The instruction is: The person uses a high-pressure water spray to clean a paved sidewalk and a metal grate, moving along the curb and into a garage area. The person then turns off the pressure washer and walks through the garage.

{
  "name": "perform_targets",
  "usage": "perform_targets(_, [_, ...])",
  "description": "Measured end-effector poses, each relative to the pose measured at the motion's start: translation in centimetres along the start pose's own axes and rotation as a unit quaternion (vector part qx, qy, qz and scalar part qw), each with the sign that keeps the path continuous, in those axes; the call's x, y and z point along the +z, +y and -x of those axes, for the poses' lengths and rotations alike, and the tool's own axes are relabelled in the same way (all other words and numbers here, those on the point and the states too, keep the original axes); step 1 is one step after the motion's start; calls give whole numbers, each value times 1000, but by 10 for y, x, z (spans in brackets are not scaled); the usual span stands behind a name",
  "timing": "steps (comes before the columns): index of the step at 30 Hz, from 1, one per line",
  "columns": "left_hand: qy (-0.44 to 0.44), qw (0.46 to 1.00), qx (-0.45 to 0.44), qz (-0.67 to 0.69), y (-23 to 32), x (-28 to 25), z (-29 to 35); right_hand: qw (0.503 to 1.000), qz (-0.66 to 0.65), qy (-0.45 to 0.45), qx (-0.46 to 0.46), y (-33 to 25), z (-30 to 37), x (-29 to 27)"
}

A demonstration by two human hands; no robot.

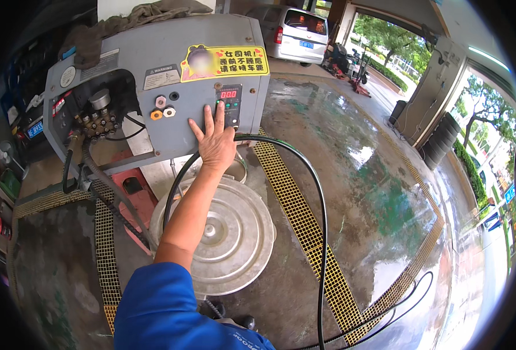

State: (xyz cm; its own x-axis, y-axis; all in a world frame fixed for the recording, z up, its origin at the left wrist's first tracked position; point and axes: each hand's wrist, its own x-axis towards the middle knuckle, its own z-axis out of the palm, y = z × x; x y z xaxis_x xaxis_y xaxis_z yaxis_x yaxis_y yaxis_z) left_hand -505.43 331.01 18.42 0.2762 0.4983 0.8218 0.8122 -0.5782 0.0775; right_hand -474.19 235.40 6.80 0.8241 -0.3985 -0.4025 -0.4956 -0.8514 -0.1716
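Observation:
My left hand (216,143) is stretched out against the front of a grey machine cabinet (182,131). Its fingers are spread, and one fingertip touches the small control panel (230,111) just under a red lit display (228,94). A black hose (311,169) runs behind the palm, curves out to the right and drops to the lower edge. Whether the hidden thumb hooks the hose I cannot tell. Left of the hand are several round fittings (156,115). Below my forearm stands a round, ridged pale lid (240,245). My right hand is out of the picture.
Yellow drain grating (304,233) crosses the wet floor (363,181). More hose (406,300) lies at lower right. The cabinet's open left side shows a pump with a gauge (99,100). A silver van (298,35) and stacked tyres (440,140) stand farther off.

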Motion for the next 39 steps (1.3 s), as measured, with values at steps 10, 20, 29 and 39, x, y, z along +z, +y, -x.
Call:
perform_targets(10, [-49,997,-26,-59,22,-26,4,940,-335,-63,-20,-61,-36,82])
perform_targets(20, [-81,995,47,-17,33,-126,90,827,-555,-89,21,-54,-56,151])
perform_targets(29, [39,993,-94,-61,-141,-266,257,742,-661,-41,107,82,37,232])
perform_targets(39, [173,980,-30,-89,-373,-315,196,674,-698,-30,240,215,260,361])
